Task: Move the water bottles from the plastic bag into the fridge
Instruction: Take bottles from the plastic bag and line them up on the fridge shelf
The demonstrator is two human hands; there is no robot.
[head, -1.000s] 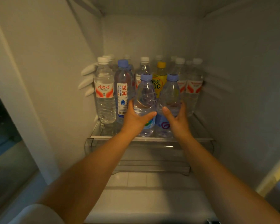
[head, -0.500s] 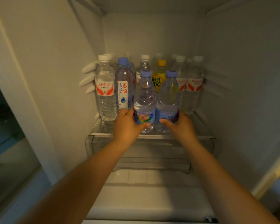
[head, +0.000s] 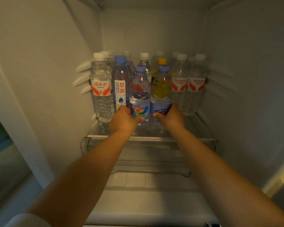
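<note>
Glass is what carries everything in the head view, your only view: a clear fridge shelf [head: 195, 126] with two purple-capped bottles standing near its front edge. Your left hand [head: 123, 121] is curled round the foot of the left purple-capped bottle [head: 140, 95], thumb across the coloured label; your right hand [head: 171, 117] wraps the foot of the right purple-capped bottle [head: 161, 94] the same way. Both sets of fingers are closed on plastic, not spread. The two bottles touch or nearly touch each other between your hands; you cannot tell which from here.

Just beyond your fingers the shelf is crowded. A blue-capped bottle with a white label [head: 120, 86] stands tight against the outer side of your left knuckles, and a white-capped bottle with a red label [head: 102, 92] is beside that. A yellow-capped bottle [head: 161, 63] sits directly behind your right hand's bottle, and two more red-labelled bottles [head: 187, 86] flank your right fingers.

The likely trouble is a knock-on fall. Push further in and the tall, narrow bottles behind may tip like skittles. Pull your hands back carelessly and your knuckles could drag the neighbours over. Your grip is low, so the tops are free to sway; let go before each base sits flat and a bottle may topple forward off the shelf edge. The plastic bag is out of view.
</note>
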